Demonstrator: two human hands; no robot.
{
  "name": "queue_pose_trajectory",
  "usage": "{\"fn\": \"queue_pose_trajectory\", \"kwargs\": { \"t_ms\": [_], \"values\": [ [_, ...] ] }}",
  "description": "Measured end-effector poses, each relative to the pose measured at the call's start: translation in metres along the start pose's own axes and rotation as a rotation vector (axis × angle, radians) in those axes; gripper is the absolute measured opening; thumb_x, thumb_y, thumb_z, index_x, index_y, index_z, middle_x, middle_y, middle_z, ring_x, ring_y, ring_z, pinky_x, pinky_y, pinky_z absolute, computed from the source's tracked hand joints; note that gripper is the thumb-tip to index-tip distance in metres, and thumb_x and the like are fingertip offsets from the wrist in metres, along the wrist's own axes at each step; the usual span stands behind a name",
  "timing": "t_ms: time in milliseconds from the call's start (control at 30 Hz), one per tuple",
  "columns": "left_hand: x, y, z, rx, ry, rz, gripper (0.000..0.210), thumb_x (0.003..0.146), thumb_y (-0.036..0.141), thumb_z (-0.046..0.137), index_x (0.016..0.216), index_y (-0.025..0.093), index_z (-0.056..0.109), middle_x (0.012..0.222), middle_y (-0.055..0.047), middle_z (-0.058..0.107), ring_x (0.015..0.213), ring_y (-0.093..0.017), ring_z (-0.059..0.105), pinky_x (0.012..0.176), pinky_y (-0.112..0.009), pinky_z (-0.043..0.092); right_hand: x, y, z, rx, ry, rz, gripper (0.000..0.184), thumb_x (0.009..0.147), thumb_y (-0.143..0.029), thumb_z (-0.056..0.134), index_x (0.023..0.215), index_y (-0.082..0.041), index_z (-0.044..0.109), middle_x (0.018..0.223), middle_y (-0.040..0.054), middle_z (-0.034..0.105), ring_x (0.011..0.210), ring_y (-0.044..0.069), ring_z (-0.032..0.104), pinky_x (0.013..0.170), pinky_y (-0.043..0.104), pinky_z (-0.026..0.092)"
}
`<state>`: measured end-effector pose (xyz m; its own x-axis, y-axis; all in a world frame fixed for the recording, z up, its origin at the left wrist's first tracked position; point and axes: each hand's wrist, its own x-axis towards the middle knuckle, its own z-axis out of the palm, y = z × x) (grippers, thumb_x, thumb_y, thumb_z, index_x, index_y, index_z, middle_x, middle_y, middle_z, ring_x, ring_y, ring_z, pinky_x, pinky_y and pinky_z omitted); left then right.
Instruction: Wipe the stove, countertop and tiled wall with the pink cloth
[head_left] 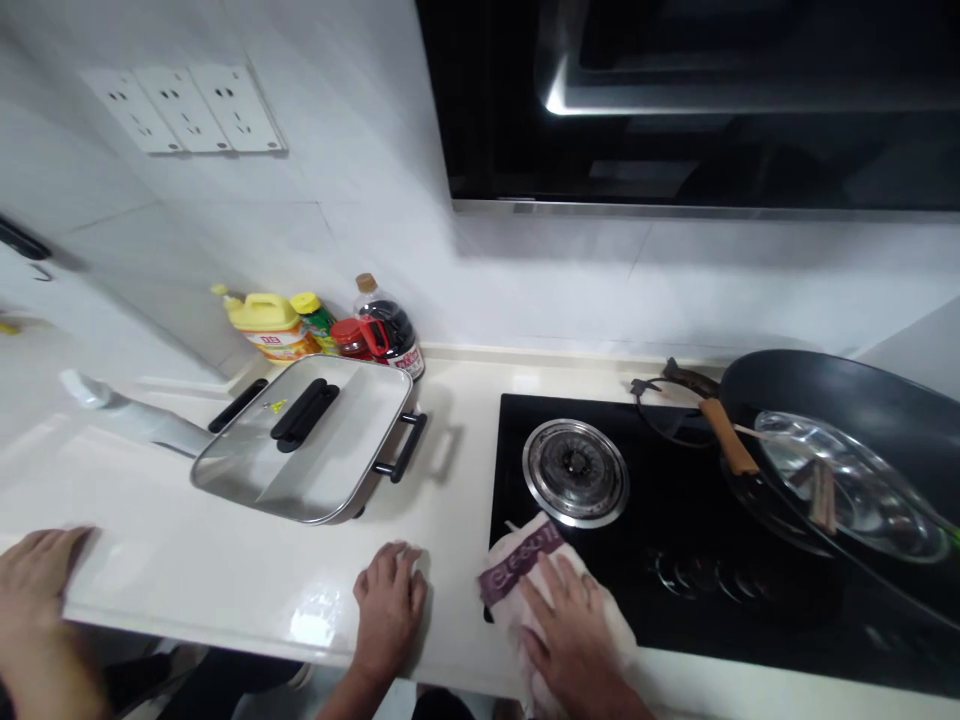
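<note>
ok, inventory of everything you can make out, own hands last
Counter: 1, white, lower left
Cooktop: 1, black, lower right
Socket plates: 3, white, upper left
Range hood: 1, black, upper right
Jug: 1, yellow, back of counter
Capped bottle: 1, green and yellow, beside jug
Jar: 1, red, right of capped bottle
Sauce bottle: 1, dark, right of jar
Lidded pan: 1, pale and black, on counter
Long item, unclear: 1, pale, left of pan
Burner: 1 showing, silver, cooktop left
Wok: 1, black, cooktop right
Metal dish: 1, silver, inside wok
Cloth: 1, pale and purple, cooktop front-left
Other person's hand: 1, far left
Left hand: 1, on counter
Right hand: 1, on cloth
</note>
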<state>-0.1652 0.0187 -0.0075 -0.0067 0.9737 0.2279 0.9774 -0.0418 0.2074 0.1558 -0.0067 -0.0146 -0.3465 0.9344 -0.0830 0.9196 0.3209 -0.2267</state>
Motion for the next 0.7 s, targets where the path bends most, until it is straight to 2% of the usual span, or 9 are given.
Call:
{"fn": "queue_pose_trajectory", "kwargs": {
  "t_ms": [67, 133, 300, 500, 600, 700],
  "values": [
    [-0.001, -0.002, 0.002, 0.001, 0.007, 0.012, 0.033, 0.098, 0.024, 0.045, 0.119, 0.021, 0.071, 0.127, -0.014, 0.067, 0.127, -0.031, 0.055, 0.103, -0.048, 0.039, 0.029, -0.011, -0.006, 0.059, -0.041, -0.134, 0.059, 0.1, -0.053, 0.05, 0.158, -0.044, 0.04, 0.17, 0.0035, 0.033, 0.153, 0.041, 0.03, 0.119, 0.066, 0.027],
    [-0.002, -0.005, 0.004, 0.004, 0.021, 0.024, 0.033, 0.098, 0.024, 0.045, 0.119, 0.021, 0.071, 0.127, -0.014, 0.067, 0.127, -0.03, 0.055, 0.102, -0.047, 0.039, 0.064, -0.015, -0.02, 0.095, -0.072, -0.176, 0.056, 0.103, -0.055, 0.044, 0.157, -0.041, 0.041, 0.17, 0.0038, 0.033, 0.155, 0.038, 0.027, 0.121, 0.064, 0.024],
    [-0.004, -0.011, 0.007, 0.015, 0.054, 0.032, 0.033, 0.098, 0.026, 0.047, 0.12, 0.022, 0.071, 0.126, -0.013, 0.068, 0.125, -0.03, 0.057, 0.101, -0.046, 0.04, 0.152, -0.017, -0.056, 0.118, -0.052, -0.096, 0.051, 0.106, -0.05, 0.035, 0.151, -0.031, 0.051, 0.167, 0.006, 0.038, 0.155, 0.034, 0.025, 0.125, 0.059, 0.019],
    [-0.005, -0.015, 0.01, 0.035, 0.051, 0.027, 0.034, 0.099, 0.028, 0.046, 0.12, 0.024, 0.072, 0.127, -0.011, 0.069, 0.125, -0.028, 0.059, 0.1, -0.044, 0.041, 0.23, -0.018, -0.077, 0.126, -0.02, -0.115, 0.048, 0.107, -0.04, 0.029, 0.145, -0.026, 0.057, 0.164, 0.0075, 0.042, 0.153, 0.032, 0.025, 0.126, 0.055, 0.018],
    [-0.006, -0.02, 0.017, 0.057, 0.104, 0.045, 0.033, 0.098, 0.028, 0.047, 0.12, 0.025, 0.072, 0.127, -0.01, 0.07, 0.123, -0.027, 0.061, 0.098, -0.043, 0.042, 0.253, -0.008, -0.087, 0.144, -0.082, -0.131, 0.048, 0.104, -0.045, 0.041, 0.145, -0.025, 0.057, 0.168, 0.009, 0.034, 0.156, 0.032, 0.02, 0.127, 0.056, 0.016],
    [-0.008, -0.025, 0.026, 0.077, 0.139, 0.039, 0.035, 0.098, 0.027, 0.045, 0.119, 0.026, 0.072, 0.127, -0.009, 0.071, 0.122, -0.026, 0.062, 0.096, -0.043, 0.042, 0.253, 0.004, -0.088, 0.162, -0.199, -0.145, 0.068, 0.091, -0.055, 0.065, 0.151, -0.028, 0.052, 0.175, 0.0107, 0.017, 0.161, 0.039, 0.004, 0.126, 0.067, 0.006]
  ]
}}
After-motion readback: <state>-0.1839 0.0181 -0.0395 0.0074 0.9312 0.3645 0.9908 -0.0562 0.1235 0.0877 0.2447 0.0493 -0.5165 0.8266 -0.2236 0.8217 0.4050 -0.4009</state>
